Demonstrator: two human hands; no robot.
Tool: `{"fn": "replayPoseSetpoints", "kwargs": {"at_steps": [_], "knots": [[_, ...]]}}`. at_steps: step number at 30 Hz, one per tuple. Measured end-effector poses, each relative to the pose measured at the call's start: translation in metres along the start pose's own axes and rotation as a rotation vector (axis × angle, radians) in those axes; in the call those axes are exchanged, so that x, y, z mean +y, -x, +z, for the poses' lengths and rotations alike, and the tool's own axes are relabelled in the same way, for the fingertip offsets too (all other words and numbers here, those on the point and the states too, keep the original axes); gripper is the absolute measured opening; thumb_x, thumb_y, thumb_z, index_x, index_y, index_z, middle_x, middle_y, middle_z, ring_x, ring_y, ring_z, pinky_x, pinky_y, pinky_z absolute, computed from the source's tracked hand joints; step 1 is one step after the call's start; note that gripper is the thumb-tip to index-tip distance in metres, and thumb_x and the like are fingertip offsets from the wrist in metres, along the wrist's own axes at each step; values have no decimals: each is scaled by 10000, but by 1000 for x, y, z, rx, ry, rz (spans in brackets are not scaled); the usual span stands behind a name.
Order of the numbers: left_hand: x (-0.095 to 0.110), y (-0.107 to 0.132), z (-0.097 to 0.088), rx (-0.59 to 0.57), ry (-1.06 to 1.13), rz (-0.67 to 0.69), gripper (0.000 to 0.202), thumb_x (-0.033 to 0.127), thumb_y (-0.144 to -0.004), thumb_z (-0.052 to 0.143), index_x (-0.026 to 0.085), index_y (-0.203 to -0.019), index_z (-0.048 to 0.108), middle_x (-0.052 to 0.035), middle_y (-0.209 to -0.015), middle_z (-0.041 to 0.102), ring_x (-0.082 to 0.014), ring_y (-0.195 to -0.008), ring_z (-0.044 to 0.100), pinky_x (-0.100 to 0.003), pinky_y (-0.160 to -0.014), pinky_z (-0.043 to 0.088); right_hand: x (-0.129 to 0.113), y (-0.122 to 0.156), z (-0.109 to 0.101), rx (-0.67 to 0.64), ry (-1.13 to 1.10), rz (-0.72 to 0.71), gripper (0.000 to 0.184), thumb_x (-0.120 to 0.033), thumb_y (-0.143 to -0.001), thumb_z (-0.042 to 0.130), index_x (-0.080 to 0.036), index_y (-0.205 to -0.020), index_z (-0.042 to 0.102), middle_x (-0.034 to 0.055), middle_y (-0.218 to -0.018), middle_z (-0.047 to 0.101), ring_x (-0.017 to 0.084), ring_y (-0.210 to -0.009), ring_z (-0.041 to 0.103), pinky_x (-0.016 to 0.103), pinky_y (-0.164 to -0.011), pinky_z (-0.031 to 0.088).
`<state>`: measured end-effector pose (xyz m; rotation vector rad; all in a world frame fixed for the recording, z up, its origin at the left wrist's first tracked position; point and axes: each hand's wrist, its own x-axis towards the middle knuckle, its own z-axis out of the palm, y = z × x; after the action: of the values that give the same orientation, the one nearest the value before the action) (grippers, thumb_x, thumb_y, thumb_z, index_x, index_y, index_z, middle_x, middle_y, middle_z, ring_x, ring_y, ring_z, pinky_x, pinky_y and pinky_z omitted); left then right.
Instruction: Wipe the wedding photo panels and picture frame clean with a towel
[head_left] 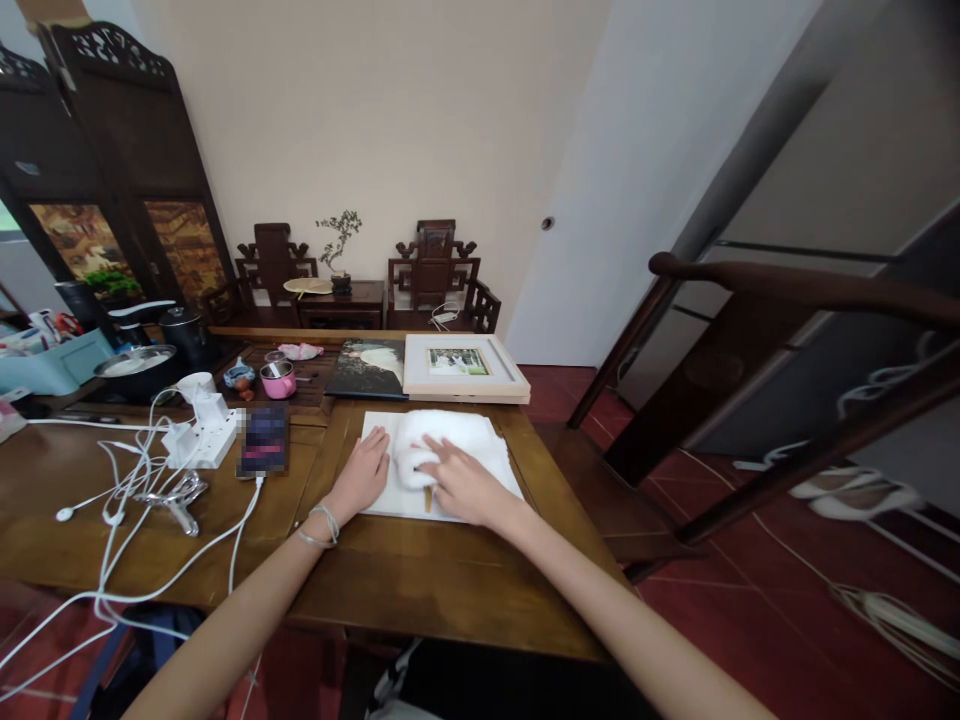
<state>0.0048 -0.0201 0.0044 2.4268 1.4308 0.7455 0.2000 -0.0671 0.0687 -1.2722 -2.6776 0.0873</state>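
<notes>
A white sheet [491, 462] lies flat on the wooden table [420, 580] in front of me. On it sits a fluffy white lump, like cotton or wool [415, 440]. My left hand [363, 474] lies flat on the sheet's left edge, fingers stretched out. My right hand [459, 482] rests on the sheet with its fingers against the white lump, pressing on it; a small brown piece [428, 497] shows just below the fingers. A bracelet circles my left wrist.
Behind the sheet lie a framed photo [465, 366] and a dark print [367, 366]. To the left are a phone [263, 440], a white power strip [201, 430] with tangled cables, a pink cup [278, 379] and pots. A dark wooden chair [750, 400] stands right.
</notes>
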Motion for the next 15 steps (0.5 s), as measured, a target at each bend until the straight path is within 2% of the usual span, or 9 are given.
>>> {"fn": "replayPoseSetpoints", "kwargs": {"at_steps": [3, 7, 10, 13, 15], "knots": [[1, -3, -2, 65, 145, -82, 421, 243, -918, 316, 82, -1269, 483, -153, -1379, 443, -234, -1317, 363, -439, -1100, 265, 9, -32, 6, 10, 97, 23, 386, -104, -766, 457, -88, -1117, 615, 199, -1346, 469, 307, -1322, 301, 486, -1060, 244], [4, -6, -7, 278, 423, -214, 460, 333, -935, 299, 97, -1298, 457, -130, -1351, 485, -198, -1259, 450, -366, -1077, 321, -8, -45, 16, 8, 116, 8, 399, -115, -776, 460, -77, -1149, 595, 230, -1381, 409, 372, -1326, 260, 606, -1048, 138], [7, -6, -12, 362, 534, -241, 475, 364, -939, 282, 102, -1285, 476, -108, -1350, 491, -181, -1266, 440, -340, -1087, 307, -28, -29, 16, -7, 102, -141, 390, -107, -767, 459, -77, -1129, 600, 233, -1396, 386, 367, -1336, 244, 614, -1059, 90], [11, -4, -14, 356, 546, -232, 494, 398, -941, 267, 105, -1253, 514, -100, -1329, 515, -193, -1259, 450, -349, -1089, 306, -39, -2, 8, -22, 47, -281, 388, -90, -743, 447, -91, -1095, 611, 224, -1379, 415, 323, -1347, 241, 582, -1080, 100], [13, -4, -14, 333, 522, -209, 498, 412, -940, 269, 111, -1235, 534, -98, -1314, 530, -207, -1244, 467, -368, -1078, 323, -40, 16, 0, -56, -14, -335, 393, -70, -718, 438, -116, -1060, 626, 199, -1323, 492, 270, -1347, 265, 542, -1098, 113]]}}
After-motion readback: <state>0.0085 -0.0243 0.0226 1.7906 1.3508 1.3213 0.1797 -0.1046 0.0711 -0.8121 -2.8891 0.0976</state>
